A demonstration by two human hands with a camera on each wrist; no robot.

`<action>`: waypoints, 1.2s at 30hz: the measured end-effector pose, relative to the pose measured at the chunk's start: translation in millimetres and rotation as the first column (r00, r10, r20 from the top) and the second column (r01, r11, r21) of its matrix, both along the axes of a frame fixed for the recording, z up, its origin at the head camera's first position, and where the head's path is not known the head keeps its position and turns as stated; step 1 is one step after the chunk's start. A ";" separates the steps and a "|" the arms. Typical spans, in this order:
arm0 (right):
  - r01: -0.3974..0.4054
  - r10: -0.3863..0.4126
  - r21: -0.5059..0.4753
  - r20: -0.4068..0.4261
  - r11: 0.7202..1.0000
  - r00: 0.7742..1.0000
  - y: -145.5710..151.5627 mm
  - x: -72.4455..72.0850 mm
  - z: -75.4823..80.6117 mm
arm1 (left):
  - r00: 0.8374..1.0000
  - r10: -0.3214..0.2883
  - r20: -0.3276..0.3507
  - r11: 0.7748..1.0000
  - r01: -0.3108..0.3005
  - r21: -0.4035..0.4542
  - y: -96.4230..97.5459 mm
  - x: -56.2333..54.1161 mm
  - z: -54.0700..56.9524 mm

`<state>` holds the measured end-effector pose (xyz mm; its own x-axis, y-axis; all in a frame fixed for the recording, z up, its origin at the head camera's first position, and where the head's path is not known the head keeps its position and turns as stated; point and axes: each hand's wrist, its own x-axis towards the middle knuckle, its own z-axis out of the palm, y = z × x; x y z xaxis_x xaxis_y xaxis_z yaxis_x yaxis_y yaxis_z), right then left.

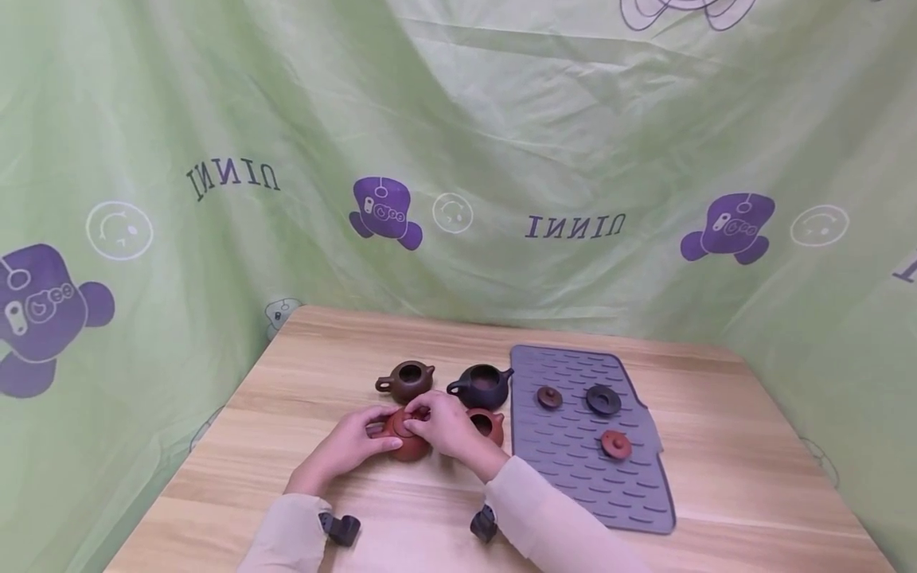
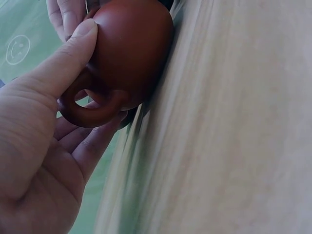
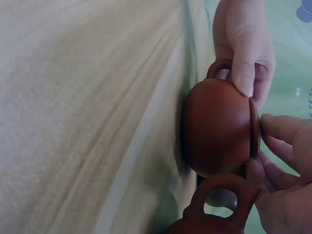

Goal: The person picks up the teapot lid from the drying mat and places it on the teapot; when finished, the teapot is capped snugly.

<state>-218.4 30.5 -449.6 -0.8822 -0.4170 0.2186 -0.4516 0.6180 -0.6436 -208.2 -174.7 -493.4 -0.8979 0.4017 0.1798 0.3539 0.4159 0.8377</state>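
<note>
A reddish-brown clay teapot (image 1: 411, 454) stands on the wooden table. My left hand (image 1: 347, 442) holds it from the handle side, its thumb on the upper body near the rim and its fingers round the far side. The looped handle (image 2: 90, 114) shows between thumb and fingers in the left wrist view. Over the teapot's mouth sits a matching lid (image 3: 255, 127), flush along the rim, and my right hand (image 1: 447, 426) pinches it with thumb and fingertips. The knob is mostly hidden by those fingers.
Just right stands another red teapot (image 1: 490, 426), lidless. Behind are a brown teapot (image 1: 411, 391) and a black teapot (image 1: 478, 394), both uncovered. A grey ridged mat (image 1: 559, 477) carries a brown lid (image 1: 549, 398), a black lid (image 1: 603, 400) and a red lid (image 1: 616, 446).
</note>
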 end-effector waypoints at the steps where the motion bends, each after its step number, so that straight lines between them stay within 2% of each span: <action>1: 0.006 -0.005 0.009 -0.012 1.000 1.000 -0.2 0.2 -0.7 | 1.000 -0.002 -0.003 1.000 0.002 0.001 0.1 -0.3 -0.3; 11: 0.019 -0.017 0.024 -0.060 1.000 0.998 -4.1 1.7 -7.7 | 1.000 0.000 -0.012 1.000 0.000 -0.003 -1.6 0.5 -4.1; 14: 0.011 -0.009 0.025 -0.051 1.000 0.999 -1.9 2.1 -5.9 | 1.000 0.014 -0.003 1.000 -0.014 -0.018 -1.4 2.2 -2.9; 17: 0.023 -0.023 0.000 -0.006 1.000 1.000 6.3 3.2 1.1 | 1.000 0.022 0.017 0.999 -0.021 -0.024 -0.6 3.1 -0.5; 21: 0.049 -0.049 -0.034 0.014 0.998 0.999 25.9 2.6 11.9 | 0.998 0.028 0.063 1.000 -0.027 -0.012 0.6 3.3 4.2; 25: 0.068 -0.070 -0.044 -0.037 0.997 0.997 51.2 0.4 18.3 | 0.994 0.066 0.089 0.998 -0.065 -0.015 3.5 3.9 14.2; 30: 0.159 -0.162 -0.044 -0.052 0.986 0.985 84.1 1.2 22.1 | 0.996 0.082 0.045 0.996 -0.080 -0.032 14.1 1.0 27.9; 36: 0.250 -0.252 -0.065 -0.027 0.966 0.967 124.4 8.2 22.7 | 0.999 0.045 -0.025 0.998 -0.046 -0.031 34.6 -0.2 35.9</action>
